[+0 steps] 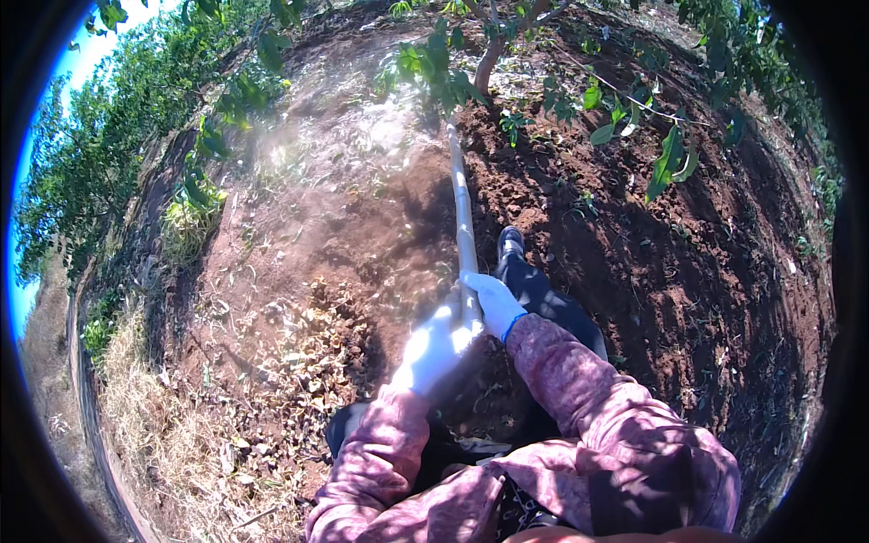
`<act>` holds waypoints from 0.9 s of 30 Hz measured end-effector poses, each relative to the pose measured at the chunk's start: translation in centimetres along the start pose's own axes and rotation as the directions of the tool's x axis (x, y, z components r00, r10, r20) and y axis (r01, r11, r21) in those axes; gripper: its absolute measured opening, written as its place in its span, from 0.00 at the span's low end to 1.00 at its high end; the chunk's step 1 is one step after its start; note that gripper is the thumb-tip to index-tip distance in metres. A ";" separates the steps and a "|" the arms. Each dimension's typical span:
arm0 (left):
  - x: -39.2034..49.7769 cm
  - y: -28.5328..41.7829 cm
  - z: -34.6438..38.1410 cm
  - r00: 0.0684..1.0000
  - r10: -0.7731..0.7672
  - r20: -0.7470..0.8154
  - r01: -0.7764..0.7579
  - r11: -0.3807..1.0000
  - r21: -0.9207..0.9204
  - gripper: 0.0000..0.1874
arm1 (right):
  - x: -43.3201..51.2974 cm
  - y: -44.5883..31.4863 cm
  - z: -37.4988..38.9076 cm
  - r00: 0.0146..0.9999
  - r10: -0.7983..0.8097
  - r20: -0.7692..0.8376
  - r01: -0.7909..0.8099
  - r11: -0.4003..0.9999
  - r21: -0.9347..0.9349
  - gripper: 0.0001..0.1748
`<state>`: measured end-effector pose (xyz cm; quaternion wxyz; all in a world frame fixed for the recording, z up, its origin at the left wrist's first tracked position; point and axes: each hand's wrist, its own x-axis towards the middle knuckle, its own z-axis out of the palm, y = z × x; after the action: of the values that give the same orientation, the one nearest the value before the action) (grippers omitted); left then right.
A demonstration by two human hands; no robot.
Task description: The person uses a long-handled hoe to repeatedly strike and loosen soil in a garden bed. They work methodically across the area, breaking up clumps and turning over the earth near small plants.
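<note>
A long pale pole, bamboo-like with joints (461, 210), runs from my hands up towards the base of a small tree; its far end is hidden behind leaves. My left hand (428, 349), in a white glove, is closed round the near part of the pole and looks washed out by the sun. Farther along the pole, my right hand (494, 298), in a white glove with a blue cuff edge, grips it too. Loose reddish soil (502, 170) lies beside the far part of the pole, with a dusty haze to its left.
A tree trunk (487, 64) rises at the top, its leafy branches (669, 163) hanging into view. Dry leaves (326, 346) and straw (156, 421) cover ground at the left. My shoe (510, 242) stands right of the pole. Bushes line the left.
</note>
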<state>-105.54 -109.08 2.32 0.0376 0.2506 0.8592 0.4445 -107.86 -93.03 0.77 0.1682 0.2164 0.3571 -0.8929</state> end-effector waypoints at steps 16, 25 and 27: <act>0.7 3.5 -7.2 0.974 -0.161 -0.162 0.157 0.987 -0.034 0.26 | 18.5 -11.0 -4.0 0.916 -0.217 -0.338 -0.137 0.622 -0.771 0.19; 0.6 5.3 -6.0 0.984 -0.162 -0.068 0.148 0.972 -0.184 0.27 | 3.9 -8.5 -16.6 0.906 -0.185 -0.381 -0.187 0.632 -0.752 0.10; 0.3 5.5 -5.6 0.985 -0.171 -0.026 0.160 0.959 -0.233 0.27 | 0.2 -8.6 -19.4 0.898 -0.101 -0.428 -0.316 0.528 -0.788 0.10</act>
<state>-105.28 -110.48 10.06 0.0836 0.1615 0.8206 0.5418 -106.84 -73.35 -7.09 0.2259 0.3184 0.7551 -0.5267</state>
